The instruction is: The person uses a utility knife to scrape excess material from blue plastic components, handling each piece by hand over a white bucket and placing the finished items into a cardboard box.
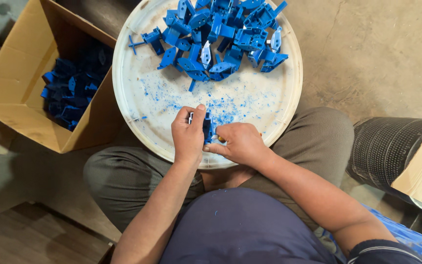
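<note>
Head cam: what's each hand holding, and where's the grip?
Left hand grips a blue plastic part by its left side, thumb on top. Right hand pinches a small tool against it; the tool is mostly hidden.

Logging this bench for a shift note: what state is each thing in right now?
Left hand: closed on a blue plastic part.
Right hand: gripping a small tool, mostly hidden, against that part.
Round white tray: on the lap, strewn with blue shavings.
Pile of blue parts: heaped at the tray's far side.
Cardboard box: open, partly filled with blue parts.
</note>
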